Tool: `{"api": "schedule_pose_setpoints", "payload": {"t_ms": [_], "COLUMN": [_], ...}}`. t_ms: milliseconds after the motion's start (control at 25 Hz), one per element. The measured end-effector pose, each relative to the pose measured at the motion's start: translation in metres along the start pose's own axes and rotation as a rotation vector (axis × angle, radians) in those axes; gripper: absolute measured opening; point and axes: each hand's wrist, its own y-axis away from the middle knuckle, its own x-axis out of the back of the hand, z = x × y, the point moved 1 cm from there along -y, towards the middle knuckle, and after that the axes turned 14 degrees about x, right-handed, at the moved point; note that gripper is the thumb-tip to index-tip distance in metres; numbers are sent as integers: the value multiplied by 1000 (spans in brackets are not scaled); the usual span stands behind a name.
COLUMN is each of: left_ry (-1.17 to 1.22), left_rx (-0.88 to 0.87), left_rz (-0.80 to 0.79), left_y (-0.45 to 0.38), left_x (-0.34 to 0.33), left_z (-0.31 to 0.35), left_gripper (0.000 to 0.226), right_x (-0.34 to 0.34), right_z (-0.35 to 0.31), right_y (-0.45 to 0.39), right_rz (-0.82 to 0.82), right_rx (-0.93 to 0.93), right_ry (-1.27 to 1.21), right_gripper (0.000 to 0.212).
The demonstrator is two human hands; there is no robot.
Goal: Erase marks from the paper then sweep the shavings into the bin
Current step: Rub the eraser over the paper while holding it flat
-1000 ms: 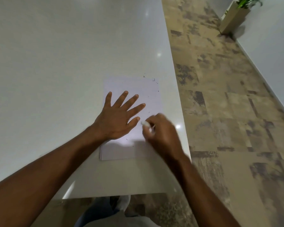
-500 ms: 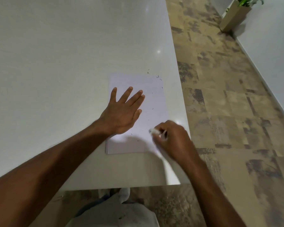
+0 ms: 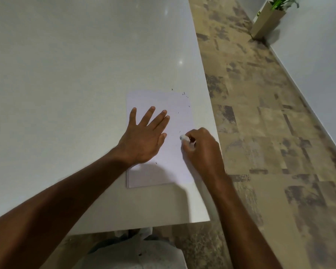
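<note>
Centrally in the frame, the paper (image 3: 179, 117) is pinned to the white table (image 3: 76, 74) by the flat, spread left hand (image 3: 144, 138), a white eraser (image 3: 184, 138) is pinched by the curled right hand (image 3: 204, 150), dark shavings (image 3: 185, 95) are scattered at its upper right, and a planter (image 3: 268, 20) is seen upper right.

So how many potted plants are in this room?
1 in view: the potted plant stands on the floor by the wall, far right of the table. Others may be out of frame.

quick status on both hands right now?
Left hand: open, fingers spread, pressing flat on the paper.
Right hand: closed, pinching the white eraser against the paper.
</note>
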Motion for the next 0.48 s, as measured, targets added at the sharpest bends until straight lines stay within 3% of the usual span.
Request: {"api": "schedule_pose_setpoints", "payload": {"t_ms": [160,320,480], "left_ry": [15,30,32], "left_rx": [-7,-6,-14], "left_rz": [-17,-33,-24], "left_y": [3,0,1], "left_x": [-1,0,-2], "left_z": [3,1,0], "left_gripper": [62,63,63], "right_x": [-12,-2,-10], "right_z": [-29,-13,-47], "right_y": [44,-2,57], "right_rz": [-243,-28,-345], "right_rx": [162,34,199], "right_ry": [-7,-5,-15], "right_gripper": [13,21,10]}}
